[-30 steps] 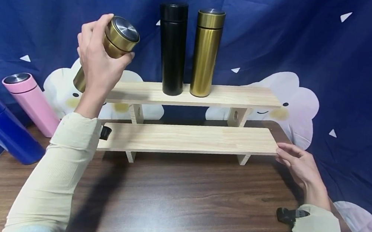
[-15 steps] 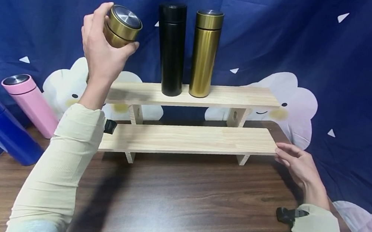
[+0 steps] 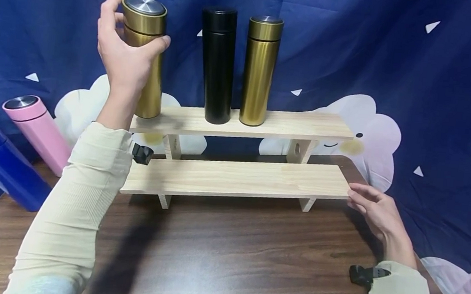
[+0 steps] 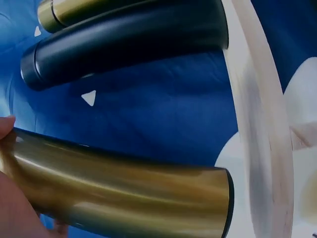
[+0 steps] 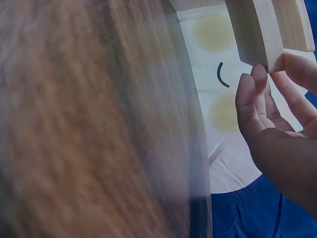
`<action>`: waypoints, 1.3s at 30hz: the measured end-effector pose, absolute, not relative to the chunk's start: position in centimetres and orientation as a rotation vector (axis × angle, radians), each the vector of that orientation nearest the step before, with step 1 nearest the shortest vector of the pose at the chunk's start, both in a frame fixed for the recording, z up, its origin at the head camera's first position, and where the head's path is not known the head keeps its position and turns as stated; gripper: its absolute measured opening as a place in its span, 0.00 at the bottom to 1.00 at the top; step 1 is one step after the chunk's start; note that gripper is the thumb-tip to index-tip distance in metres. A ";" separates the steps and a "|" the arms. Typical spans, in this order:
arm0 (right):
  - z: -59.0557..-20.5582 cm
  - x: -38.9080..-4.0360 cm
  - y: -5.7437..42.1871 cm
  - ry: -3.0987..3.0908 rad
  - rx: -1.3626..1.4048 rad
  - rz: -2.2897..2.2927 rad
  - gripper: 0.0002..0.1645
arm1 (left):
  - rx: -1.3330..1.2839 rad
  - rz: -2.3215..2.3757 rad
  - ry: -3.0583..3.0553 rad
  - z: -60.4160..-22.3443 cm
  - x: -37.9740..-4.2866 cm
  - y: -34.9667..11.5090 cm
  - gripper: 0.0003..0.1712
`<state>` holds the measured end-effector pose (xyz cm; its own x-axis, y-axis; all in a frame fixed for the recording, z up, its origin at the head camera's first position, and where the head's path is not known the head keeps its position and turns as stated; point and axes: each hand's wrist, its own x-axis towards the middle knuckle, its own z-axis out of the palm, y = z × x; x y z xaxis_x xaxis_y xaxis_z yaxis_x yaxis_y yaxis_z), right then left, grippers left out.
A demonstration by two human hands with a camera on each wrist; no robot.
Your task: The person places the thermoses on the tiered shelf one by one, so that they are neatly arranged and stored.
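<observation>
My left hand grips a gold thermos bottle near its lid, fingers and thumb wrapped around it. The bottle stands nearly upright over the left end of the upper board of a two-tier wooden shelf. In the left wrist view, a narrow gap shows between the base of this gold thermos and the upper board. At the right end of the lower board, my right hand pinches the edge. The right wrist view shows thumb and fingertips at the corner of the lower board.
A black thermos and a second gold thermos stand upright mid-way along the upper board. On the left, a pink thermos and a blue thermos stand on the brown table. A blue curtain hangs behind.
The gold thermos in my left hand has swung from a tilt to nearly upright, its base now over the upper board's left end. My right hand keeps its place at the lower board.
</observation>
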<state>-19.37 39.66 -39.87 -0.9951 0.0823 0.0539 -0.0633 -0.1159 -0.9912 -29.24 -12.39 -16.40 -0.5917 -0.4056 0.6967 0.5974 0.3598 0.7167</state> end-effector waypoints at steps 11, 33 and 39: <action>-40.0 -19.4 39.6 -2.009 0.004 2.278 0.12 | -0.144 -1.595 -1.674 -16.2 -29.8 -11.7 0.47; -39.6 -19.3 39.8 -2.004 0.013 2.282 0.13 | -0.102 -1.630 -1.732 -16.7 -31.6 -10.5 0.48; -39.9 -19.3 39.7 -2.013 0.009 2.281 0.13 | -0.064 -1.622 -1.765 -17.2 -31.8 -10.7 0.48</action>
<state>-19.29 39.71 -39.91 -0.9951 0.0703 0.0699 -0.0781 -0.1215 -0.9895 -31.78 -10.66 -17.18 -0.7349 -0.4234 0.5298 0.4921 0.2046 0.8462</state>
